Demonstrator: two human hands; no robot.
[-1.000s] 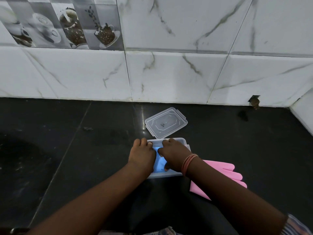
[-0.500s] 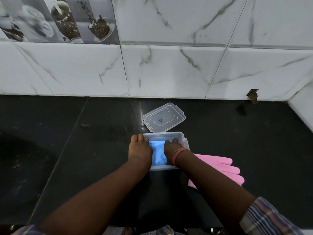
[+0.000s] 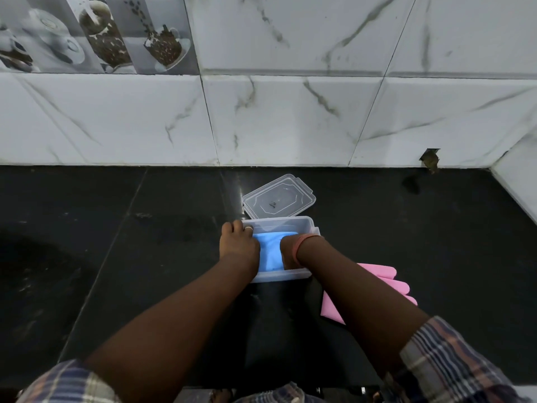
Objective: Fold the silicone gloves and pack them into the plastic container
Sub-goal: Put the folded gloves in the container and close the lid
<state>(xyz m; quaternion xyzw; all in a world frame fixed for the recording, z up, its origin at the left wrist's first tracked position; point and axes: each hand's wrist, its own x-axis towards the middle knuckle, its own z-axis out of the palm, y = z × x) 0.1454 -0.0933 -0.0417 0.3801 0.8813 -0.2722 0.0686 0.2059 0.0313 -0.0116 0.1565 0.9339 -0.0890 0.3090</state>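
Note:
A clear plastic container (image 3: 305, 225) sits on the black counter. A folded blue silicone glove (image 3: 271, 253) lies inside it. My left hand (image 3: 236, 245) lies over the container's left wall, with its fingers curled round the far left corner of the rim. My right hand (image 3: 287, 251) reaches down inside the container at the right and presses on the blue glove; its fingertips are hidden under the hand. A pink silicone glove (image 3: 389, 282) lies flat on the counter to the right of the container, partly covered by my right forearm.
The container's clear lid (image 3: 279, 199) lies on the counter just behind the container, touching its far edge. A marble-tiled wall (image 3: 290, 120) runs along the back, and a side wall closes the far right corner.
My right hand has sunk deeper into the container on the blue glove. My left hand has shifted from the glove onto the container's left rim. The view has tilted slightly downward.

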